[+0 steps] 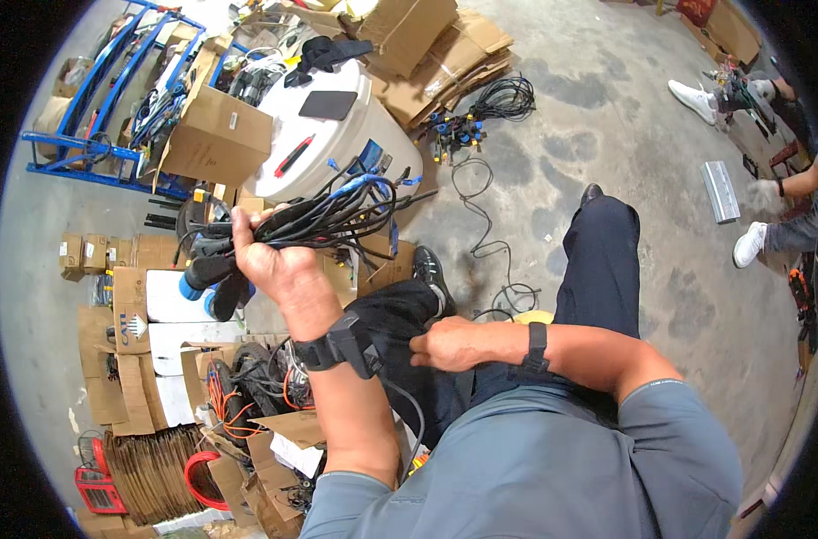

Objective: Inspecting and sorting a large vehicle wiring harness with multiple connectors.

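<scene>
My left hand [281, 269] is raised at the left and closed around a bundle of black cables [333, 211]. Loose cable ends, some with blue tips, fan out to the right of the fist. On its other side hang thick black connectors with blue rings [204, 271]. Low over my lap is my right hand [449, 344], its fingers curled in beside my dark trousers. The palm side is hidden, so anything it holds cannot be made out. Beyond the cable bundle stands a white drum [373, 126], with a red-and-black pen-like tool [294, 154] and a dark flat pad [327, 105] on top.
More black cable [503, 99] lies coiled on the concrete floor, and a strand trails towards my feet. Cardboard boxes [216, 135] and a blue metal rack [86, 144] stand at the left. At the right edge, other people work near a silver metal block [720, 191].
</scene>
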`<action>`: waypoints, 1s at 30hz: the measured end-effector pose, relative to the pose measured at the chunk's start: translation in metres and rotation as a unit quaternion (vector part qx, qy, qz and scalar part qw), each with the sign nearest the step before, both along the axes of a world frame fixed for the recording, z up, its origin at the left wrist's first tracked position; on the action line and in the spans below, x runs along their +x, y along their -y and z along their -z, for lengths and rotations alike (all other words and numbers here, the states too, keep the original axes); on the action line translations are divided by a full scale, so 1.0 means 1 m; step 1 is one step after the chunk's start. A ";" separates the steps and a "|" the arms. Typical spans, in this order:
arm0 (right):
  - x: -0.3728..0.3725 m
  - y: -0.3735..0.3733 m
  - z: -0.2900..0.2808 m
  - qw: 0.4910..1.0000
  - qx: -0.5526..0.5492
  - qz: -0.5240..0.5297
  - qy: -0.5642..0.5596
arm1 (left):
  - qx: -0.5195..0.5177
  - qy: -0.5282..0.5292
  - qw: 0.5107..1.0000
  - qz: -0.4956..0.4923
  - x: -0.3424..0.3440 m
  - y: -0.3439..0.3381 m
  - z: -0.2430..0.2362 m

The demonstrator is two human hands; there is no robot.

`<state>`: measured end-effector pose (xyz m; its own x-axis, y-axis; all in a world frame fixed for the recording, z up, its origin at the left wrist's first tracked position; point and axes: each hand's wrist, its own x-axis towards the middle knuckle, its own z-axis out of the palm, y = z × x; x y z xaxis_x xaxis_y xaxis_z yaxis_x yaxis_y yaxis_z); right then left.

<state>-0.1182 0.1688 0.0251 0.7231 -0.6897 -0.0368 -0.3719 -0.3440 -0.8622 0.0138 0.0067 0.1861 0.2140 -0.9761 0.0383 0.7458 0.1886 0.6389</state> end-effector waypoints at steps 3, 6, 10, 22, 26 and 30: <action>0.005 -0.007 -0.026 0.999 -0.020 -0.041 0.017 | 0.047 -0.003 0.999 -0.021 -0.004 0.009 0.025; -0.016 -0.007 -0.055 0.998 -0.027 -0.058 0.026 | 0.049 0.094 0.991 -0.085 -0.005 0.008 0.049; -0.063 0.014 -0.084 0.991 -0.115 0.020 0.061 | 0.049 0.220 0.966 -0.127 0.004 0.007 0.075; -0.128 0.119 -0.123 0.920 -0.323 0.176 0.135 | 0.027 0.367 0.916 0.160 -0.006 -0.039 0.100; -0.137 0.131 -0.110 0.907 -0.335 0.216 0.138 | 0.029 0.390 0.902 0.183 -0.012 -0.052 0.094; -0.148 0.136 -0.105 0.902 -0.338 0.243 0.113 | 0.037 0.364 0.905 0.217 -0.013 -0.054 0.085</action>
<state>-0.2660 0.0328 0.1300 0.2644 -0.7373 0.6216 -0.4611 -0.6628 -0.5900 0.0010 0.0603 0.1008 -0.2471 -0.9675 -0.0534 0.1154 -0.0841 0.9898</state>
